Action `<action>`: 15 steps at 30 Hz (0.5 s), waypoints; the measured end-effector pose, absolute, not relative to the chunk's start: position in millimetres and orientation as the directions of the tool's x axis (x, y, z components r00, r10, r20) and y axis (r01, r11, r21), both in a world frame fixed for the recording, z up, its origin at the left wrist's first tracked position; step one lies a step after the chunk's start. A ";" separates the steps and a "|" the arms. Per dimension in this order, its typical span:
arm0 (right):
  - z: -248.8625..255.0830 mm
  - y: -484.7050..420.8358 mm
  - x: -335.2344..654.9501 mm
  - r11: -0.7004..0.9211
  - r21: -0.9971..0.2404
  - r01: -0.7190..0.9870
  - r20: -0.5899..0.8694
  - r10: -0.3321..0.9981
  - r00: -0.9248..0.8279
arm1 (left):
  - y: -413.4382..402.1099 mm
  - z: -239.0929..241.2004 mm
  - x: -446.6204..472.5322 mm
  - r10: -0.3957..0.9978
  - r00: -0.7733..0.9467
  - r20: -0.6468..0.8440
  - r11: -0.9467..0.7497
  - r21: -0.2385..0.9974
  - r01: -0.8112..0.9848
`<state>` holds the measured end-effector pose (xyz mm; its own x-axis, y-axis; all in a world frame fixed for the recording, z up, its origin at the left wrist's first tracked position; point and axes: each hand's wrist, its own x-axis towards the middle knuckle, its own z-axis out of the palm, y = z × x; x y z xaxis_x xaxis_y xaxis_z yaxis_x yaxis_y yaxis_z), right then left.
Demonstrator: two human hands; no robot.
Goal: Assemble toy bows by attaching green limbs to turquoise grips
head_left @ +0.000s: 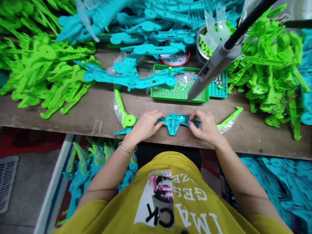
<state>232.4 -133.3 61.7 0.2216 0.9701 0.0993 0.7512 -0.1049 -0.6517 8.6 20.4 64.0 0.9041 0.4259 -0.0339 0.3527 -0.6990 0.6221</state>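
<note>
A blue plastic toy bow half [172,123] lies on the bench edge in front of me, its inner side with ribs and thin wires facing up. Green limbs in clear plastic film extend from it: the left limb [120,109] bends away from me, the right limb [230,117] angles outward. My left hand [147,125] is closed around the bow's left arm, thumb and fingers on its edges. On the other side, my right hand [204,125] pinches at the thin wires over the bow's right arm; the fingertips partly hide what they hold.
A grey electric screwdriver [212,70] hangs above the bench at right. Behind the bow are a green tray of screws [180,96], a blue tray [220,92] and another blue bow half [136,83]. Green parts [46,71] pile up left, more green parts [273,71] right.
</note>
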 end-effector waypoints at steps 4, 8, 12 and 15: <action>65.1 -125.4 228.8 -0.174 -0.668 0.724 -0.046 0.980 0.193 | 24.6 64.8 6.5 0.411 0.910 -0.061 -0.679 0.645 0.350; 63.8 -119.1 229.0 -0.072 -0.652 0.755 0.039 0.991 0.128 | 30.7 66.4 4.5 0.351 0.930 -0.112 -0.659 0.676 0.330; 57.0 -116.1 229.9 0.073 -0.517 0.853 0.240 0.969 0.062 | 31.7 60.3 8.7 0.416 0.907 -0.068 -0.618 0.710 0.337; 49.5 -117.1 231.9 0.131 -0.415 0.901 0.293 0.956 -0.004 | 29.5 55.6 11.1 0.429 0.902 -0.043 -0.604 0.729 0.322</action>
